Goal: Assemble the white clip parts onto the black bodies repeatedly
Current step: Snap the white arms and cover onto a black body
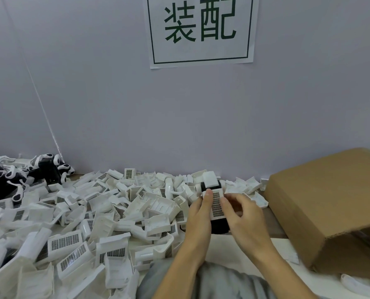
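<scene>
A: Fingers first, go.

B: Left hand [198,214] curled round the left side of a black body [219,226], thumb lying up along the left edge of the white clip part [217,205] with the grille. Right hand [243,214] curled over the right edge of that same white part, fingertips [225,201] on the grille face. Both hands grip the one piece, held just above the table edge.

A: Clip seated?

B: Can't tell. White part lies on top of the black body; a white block [210,179] with a black band sticks out past the fingertips, away from the person.

A: Around the fingers?

B: Left of the left hand and beyond the fingertips, a big loose heap of white clip parts [89,223], many showing dark grilles, reaching to the wall. Far left beyond that, by the wall, a pile of black-and-white pieces [20,175]. Right of the right hand, near, an open cardboard box [331,203] lying on its side.

A: Surface, room?

B: Table [272,225] shows brownish between right hand and box; white sheet [233,249] under the wrists. Grey clothing [212,281] below the forearms. Plain pale grey wall [201,115] behind, with a white paper sign [201,29] carrying green characters, high above the hands.
</scene>
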